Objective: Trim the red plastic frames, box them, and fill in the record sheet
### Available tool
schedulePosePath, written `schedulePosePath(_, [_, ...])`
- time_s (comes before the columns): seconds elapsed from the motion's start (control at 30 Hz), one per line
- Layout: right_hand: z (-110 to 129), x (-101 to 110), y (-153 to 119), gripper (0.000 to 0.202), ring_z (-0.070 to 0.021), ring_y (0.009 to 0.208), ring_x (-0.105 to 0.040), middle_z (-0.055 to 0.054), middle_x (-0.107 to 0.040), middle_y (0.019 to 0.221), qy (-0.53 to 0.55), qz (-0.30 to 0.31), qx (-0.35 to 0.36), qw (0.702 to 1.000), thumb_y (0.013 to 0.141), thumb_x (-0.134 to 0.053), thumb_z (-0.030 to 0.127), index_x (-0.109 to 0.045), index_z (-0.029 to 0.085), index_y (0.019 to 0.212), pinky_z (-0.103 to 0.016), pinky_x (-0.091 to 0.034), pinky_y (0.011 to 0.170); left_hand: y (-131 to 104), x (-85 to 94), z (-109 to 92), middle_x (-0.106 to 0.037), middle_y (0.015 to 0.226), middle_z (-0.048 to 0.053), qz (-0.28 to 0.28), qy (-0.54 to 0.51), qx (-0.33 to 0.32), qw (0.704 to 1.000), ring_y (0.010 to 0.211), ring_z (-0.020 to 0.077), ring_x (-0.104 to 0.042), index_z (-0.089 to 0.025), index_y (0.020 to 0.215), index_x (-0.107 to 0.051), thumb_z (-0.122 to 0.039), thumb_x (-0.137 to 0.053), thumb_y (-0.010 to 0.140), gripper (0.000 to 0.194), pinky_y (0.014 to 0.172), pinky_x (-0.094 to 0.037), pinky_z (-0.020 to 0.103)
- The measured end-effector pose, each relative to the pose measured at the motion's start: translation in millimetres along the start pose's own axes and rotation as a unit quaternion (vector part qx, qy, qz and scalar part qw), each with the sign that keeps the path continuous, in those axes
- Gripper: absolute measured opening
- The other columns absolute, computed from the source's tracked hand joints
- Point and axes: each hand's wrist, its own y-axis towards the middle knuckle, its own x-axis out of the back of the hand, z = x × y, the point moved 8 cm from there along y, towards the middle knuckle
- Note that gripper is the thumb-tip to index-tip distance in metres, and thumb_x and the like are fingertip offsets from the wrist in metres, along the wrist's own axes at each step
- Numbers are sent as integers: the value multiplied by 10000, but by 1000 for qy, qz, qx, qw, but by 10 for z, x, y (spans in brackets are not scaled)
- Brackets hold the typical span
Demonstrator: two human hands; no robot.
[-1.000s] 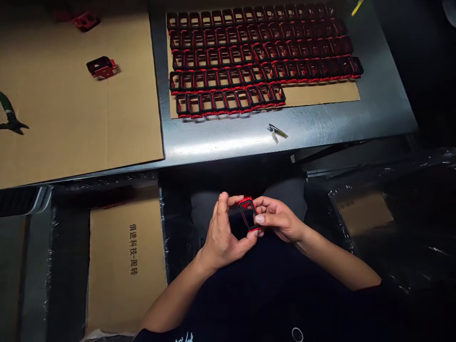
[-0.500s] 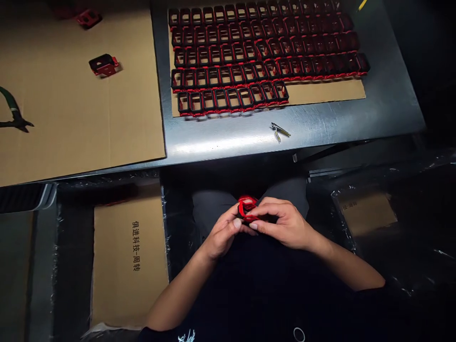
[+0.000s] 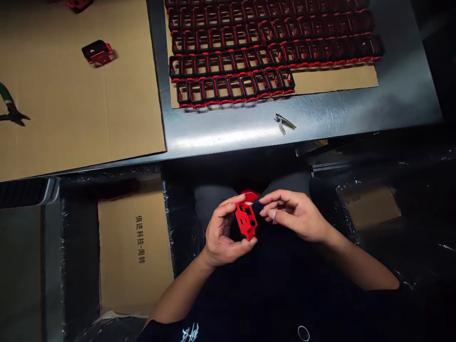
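My left hand grips a red plastic frame by its edges, thumb below and fingers above. Slots and a round hole show in the frame's face, which is turned up and to the right. Just right of the frame, my right hand has its fingers bent and drawn together near the frame's upper edge. Something dark is at those fingertips, too small to make out. Behind the frame, between the knees, part of another red thing shows.
Rows of black-and-red frames stand on cardboard on the metal table. Nail clippers lie near its front edge. On the left cardboard sheet are a single frame and green-handled cutters. Below stands a cardboard-lined box.
The frame has turned in my left hand, so its slotted face now shows. My right hand has come off it and moved slightly right. The view has shifted a little.
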Motion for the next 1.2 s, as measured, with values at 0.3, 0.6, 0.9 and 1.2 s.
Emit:
schedulePosePath(0.3, [-41, -226, 46, 149, -115, 643, -661, -17, -728, 748, 26, 40, -121, 992, 773, -677, 264, -724, 148, 855, -186, -507, 596, -14, 2, -32, -535, 1416, 164, 13, 104, -49, 993, 1186, 260, -666, -242, 1426, -432, -183, -854, 754, 796, 975, -593, 437])
schedulePosePath(0.6, [-3, -219, 27, 66, -109, 615, -671, 10, -724, 690, -35, 13, -103, 994, 760, -669, 171, -733, 158, 770, -166, -487, 573, 24, -75, -281, -599, 1383, 173, 57, 252, -178, 949, 1180, 270, -678, -203, 1466, -396, -209, -841, 778, 819, 906, -637, 426])
schedulePosePath(0.9, [40, -202, 8, 168, -116, 652, -672, 7, -748, 744, -51, 56, -87, 993, 828, -648, 239, -798, 172, 867, -180, -468, 586, 42, -77, -306, -615, 1369, 140, 60, 241, -177, 952, 1177, 250, -685, -234, 1444, -401, -233, -806, 824, 740, 890, -645, 409])
schedulePosePath(1.2, [52, -197, 30, 158, -64, 515, -508, 25, -668, 612, -64, 71, -84, 992, 820, -664, 234, -800, 160, 790, -172, -337, 484, 29, -95, -355, -622, 1358, 168, 69, 240, -194, 949, 1196, 270, -674, -188, 1428, -427, -207, -801, 823, 712, 898, -639, 414])
